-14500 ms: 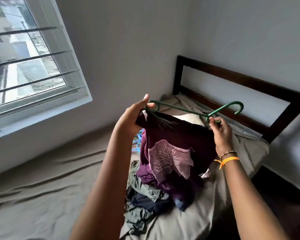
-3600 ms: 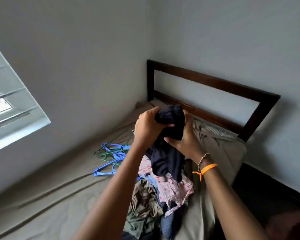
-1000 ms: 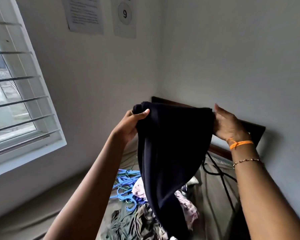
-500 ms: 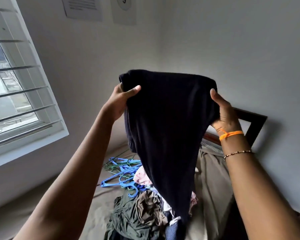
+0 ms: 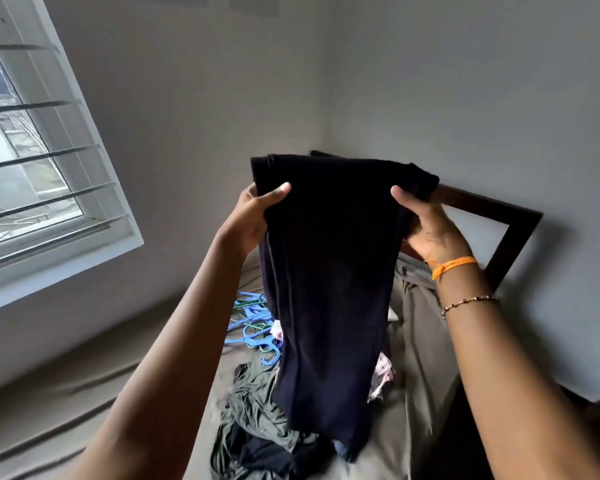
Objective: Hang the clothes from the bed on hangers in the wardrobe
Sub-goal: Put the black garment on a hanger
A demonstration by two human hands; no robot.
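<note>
The dark pants (image 5: 329, 271) have come down lower than a moment ago. The left hand (image 5: 253, 216) and right hand (image 5: 426, 226) each pinch a top corner, above the bed (image 5: 426, 341). Hangers (image 5: 253, 323) wait behind the pants; one is needed next.

Dark navy garment (image 5: 329, 278), centre frame: matt, soft knit-like cloth. Bed sheet (image 5: 49, 410), lower left: matt olive-grey woven cloth, creased. Hangers (image 5: 253, 327), centre: smooth, slightly glossy blue and green plastic. Headboard (image 5: 499, 216), right: dark wood with a low sheen. Window bars (image 5: 42, 154), upper left: dull metal. Walls (image 5: 194, 116): matt painted plaster. Wrist thread (image 5: 452, 265): orange cloth.
</note>
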